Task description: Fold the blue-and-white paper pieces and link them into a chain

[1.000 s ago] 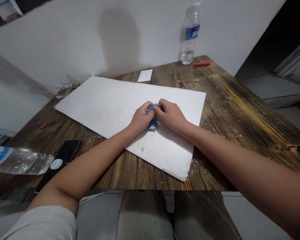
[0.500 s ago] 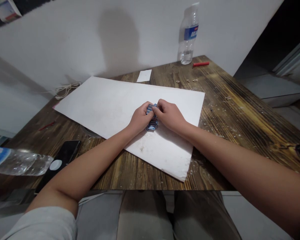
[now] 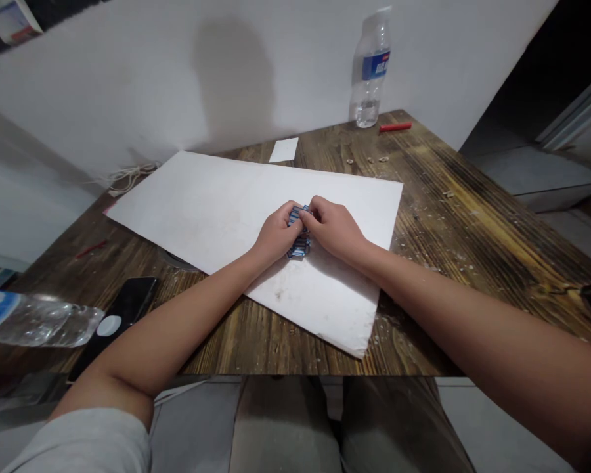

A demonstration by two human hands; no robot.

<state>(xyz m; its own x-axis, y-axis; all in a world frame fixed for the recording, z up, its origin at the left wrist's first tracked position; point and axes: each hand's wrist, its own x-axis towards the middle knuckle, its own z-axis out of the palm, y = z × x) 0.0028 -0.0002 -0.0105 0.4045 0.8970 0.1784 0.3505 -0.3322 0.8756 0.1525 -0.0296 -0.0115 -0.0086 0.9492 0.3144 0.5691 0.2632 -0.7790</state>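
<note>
Between my two hands is a small blue, black and silver striped object, whose exact kind I cannot make out. My left hand grips its left side, thumb lying across the front. On its upper right, my right hand is closed with thumb and fingers pinched together. Fingers cover much of the object's middle and top. Both hands are low over a white board that lies at an angle on the wooden table.
A clear bottle stands by the wall, near a red pen-like stick. A white paper piece lies behind the board. At left are a cable, a dark phone and a lying bottle. Small crumbs dot the wood.
</note>
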